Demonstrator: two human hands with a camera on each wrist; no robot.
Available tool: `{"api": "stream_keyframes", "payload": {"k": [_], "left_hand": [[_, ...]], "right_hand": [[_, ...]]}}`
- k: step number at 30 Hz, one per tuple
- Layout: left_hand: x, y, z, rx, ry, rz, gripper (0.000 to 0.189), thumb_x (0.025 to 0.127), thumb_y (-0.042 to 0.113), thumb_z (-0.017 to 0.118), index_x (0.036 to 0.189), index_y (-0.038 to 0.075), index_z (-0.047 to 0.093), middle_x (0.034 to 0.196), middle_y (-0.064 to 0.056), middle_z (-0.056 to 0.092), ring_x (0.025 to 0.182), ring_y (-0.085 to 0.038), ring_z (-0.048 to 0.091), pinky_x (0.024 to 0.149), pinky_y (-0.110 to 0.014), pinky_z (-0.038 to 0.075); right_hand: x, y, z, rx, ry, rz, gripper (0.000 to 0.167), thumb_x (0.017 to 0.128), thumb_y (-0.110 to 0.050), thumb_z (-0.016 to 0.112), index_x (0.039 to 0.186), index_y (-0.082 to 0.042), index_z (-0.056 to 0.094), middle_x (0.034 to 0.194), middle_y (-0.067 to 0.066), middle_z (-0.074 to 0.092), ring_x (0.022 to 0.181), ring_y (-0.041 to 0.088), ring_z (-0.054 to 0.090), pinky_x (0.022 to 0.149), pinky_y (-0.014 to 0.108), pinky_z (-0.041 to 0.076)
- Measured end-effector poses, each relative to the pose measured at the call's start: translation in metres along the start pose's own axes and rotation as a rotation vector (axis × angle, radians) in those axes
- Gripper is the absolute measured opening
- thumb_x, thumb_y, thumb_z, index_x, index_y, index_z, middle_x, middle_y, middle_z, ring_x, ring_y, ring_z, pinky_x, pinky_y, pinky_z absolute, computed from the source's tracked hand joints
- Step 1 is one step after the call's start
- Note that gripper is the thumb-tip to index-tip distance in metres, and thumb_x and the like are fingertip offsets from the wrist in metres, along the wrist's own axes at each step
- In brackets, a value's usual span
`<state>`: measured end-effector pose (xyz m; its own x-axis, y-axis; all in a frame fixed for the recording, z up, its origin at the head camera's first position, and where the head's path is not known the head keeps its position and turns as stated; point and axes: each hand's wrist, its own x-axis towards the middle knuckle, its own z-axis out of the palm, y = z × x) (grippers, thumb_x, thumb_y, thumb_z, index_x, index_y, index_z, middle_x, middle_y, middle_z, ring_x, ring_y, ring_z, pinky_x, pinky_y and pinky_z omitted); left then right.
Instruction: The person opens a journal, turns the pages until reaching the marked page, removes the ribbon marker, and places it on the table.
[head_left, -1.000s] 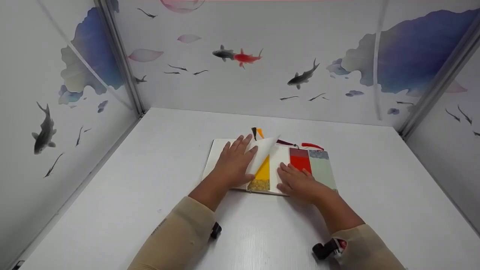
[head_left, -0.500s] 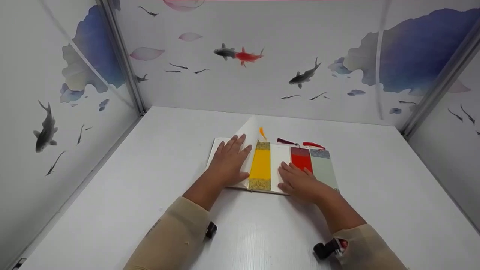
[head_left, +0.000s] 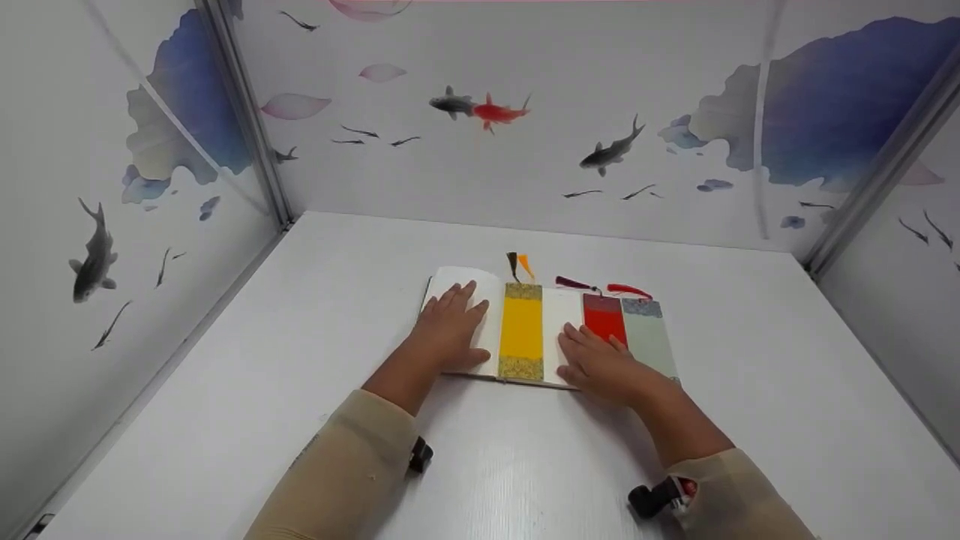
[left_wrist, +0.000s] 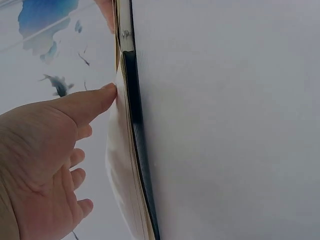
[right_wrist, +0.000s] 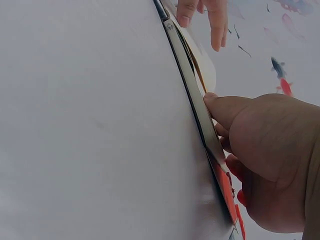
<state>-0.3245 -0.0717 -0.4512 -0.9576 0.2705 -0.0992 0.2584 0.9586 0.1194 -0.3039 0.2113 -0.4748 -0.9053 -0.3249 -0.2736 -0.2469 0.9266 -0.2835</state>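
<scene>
A book (head_left: 491, 330) lies open on the white table, its pages blank. My left hand (head_left: 452, 326) rests on the left page with fingers spread, the page bulging up slightly beside it. Next to the spine is a yellow bookmark (head_left: 521, 326) with patterned ends. On the right page my right hand (head_left: 598, 365) lies flat, its fingers covering the lower part of a red bookmark (head_left: 602, 319). A pale green bookmark (head_left: 649, 341) is at the far right. In the left wrist view the thumb (left_wrist: 102, 97) touches the page edge (left_wrist: 120, 145).
Tassels, dark and orange (head_left: 523, 264), purple (head_left: 574, 283) and red (head_left: 628, 290), stick out past the book's top edge. White walls printed with fish (head_left: 495, 112) enclose the table (head_left: 225, 375) on three sides. A small black camera (head_left: 651, 500) sits at each wrist.
The raised page has swung over to the left and down, uncovering the whole yellow bookmark. My left hand has shifted left with it. The right hand has stayed in place.
</scene>
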Motion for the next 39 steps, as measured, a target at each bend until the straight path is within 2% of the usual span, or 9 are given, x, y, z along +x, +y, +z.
{"api": "stream_keyframes", "payload": {"k": [7,16,22,25,29,34,36,39], "left_hand": [[0.003,-0.004,0.004,-0.060,-0.096,-0.021,0.085,0.100,0.055,0.068,0.171,0.027,0.031,0.183,-0.003,0.012,0.170,-0.028,0.013,0.138,-0.052,0.017],[-0.003,-0.003,-0.002,-0.178,-0.268,-0.082,0.078,0.105,0.054,0.061,0.171,0.028,0.029,0.182,0.001,0.018,0.170,-0.024,0.017,0.138,-0.049,0.016],[-0.005,0.000,-0.008,-0.199,-0.280,-0.134,0.075,0.103,0.053,0.065,0.169,0.032,0.035,0.181,0.004,0.023,0.169,-0.025,0.021,0.138,-0.050,0.019],[-0.004,0.001,-0.009,-0.179,-0.282,-0.138,0.075,0.103,0.052,0.066,0.168,0.032,0.036,0.181,0.004,0.024,0.168,-0.026,0.023,0.137,-0.051,0.020],[-0.002,0.003,-0.009,-0.152,-0.282,-0.120,0.075,0.103,0.053,0.066,0.168,0.030,0.036,0.180,0.002,0.025,0.168,-0.028,0.025,0.137,-0.052,0.021],[0.000,0.003,-0.009,-0.130,-0.276,-0.103,0.076,0.102,0.053,0.067,0.168,0.028,0.038,0.179,0.000,0.028,0.166,-0.029,0.028,0.136,-0.052,0.025],[0.000,0.002,-0.010,-0.114,-0.267,-0.092,0.076,0.102,0.052,0.067,0.168,0.027,0.039,0.178,-0.001,0.030,0.165,-0.030,0.031,0.135,-0.052,0.026],[0.002,0.003,-0.012,-0.095,-0.263,-0.077,0.075,0.102,0.052,0.069,0.166,0.025,0.042,0.177,-0.003,0.034,0.162,-0.031,0.035,0.134,-0.052,0.029]], "right_hand": [[0.000,0.001,-0.002,-0.010,0.006,-0.002,0.087,0.101,-0.055,0.066,0.172,-0.032,0.021,0.182,-0.004,0.018,0.171,0.028,0.008,0.135,0.065,0.000],[0.000,0.002,0.000,0.005,0.001,0.003,0.086,0.101,-0.055,0.066,0.172,-0.034,0.021,0.182,-0.007,0.018,0.171,0.026,0.007,0.136,0.064,0.000],[-0.001,-0.002,-0.003,0.024,0.006,0.015,0.086,0.100,-0.056,0.067,0.171,-0.037,0.023,0.181,-0.009,0.020,0.171,0.025,0.009,0.137,0.061,0.001],[-0.001,-0.003,-0.004,0.033,0.007,0.028,0.085,0.099,-0.055,0.069,0.170,-0.037,0.025,0.180,-0.009,0.022,0.171,0.025,0.011,0.137,0.061,0.001],[0.000,-0.005,-0.005,0.033,0.023,0.056,0.082,0.099,-0.052,0.070,0.169,-0.038,0.030,0.179,-0.009,0.028,0.169,0.026,0.018,0.137,0.061,0.007],[0.008,-0.017,-0.008,-0.039,0.083,0.042,0.070,0.103,-0.050,0.064,0.166,-0.031,0.041,0.174,-0.002,0.040,0.164,0.030,0.032,0.132,0.064,0.027],[0.013,-0.026,-0.009,-0.071,0.111,0.015,0.069,0.103,-0.050,0.064,0.166,-0.029,0.042,0.174,0.001,0.040,0.164,0.032,0.031,0.130,0.065,0.030],[0.020,-0.042,-0.006,-0.066,0.129,-0.013,0.073,0.101,-0.053,0.065,0.167,-0.032,0.040,0.178,-0.002,0.031,0.168,0.031,0.023,0.132,0.065,0.025]]}}
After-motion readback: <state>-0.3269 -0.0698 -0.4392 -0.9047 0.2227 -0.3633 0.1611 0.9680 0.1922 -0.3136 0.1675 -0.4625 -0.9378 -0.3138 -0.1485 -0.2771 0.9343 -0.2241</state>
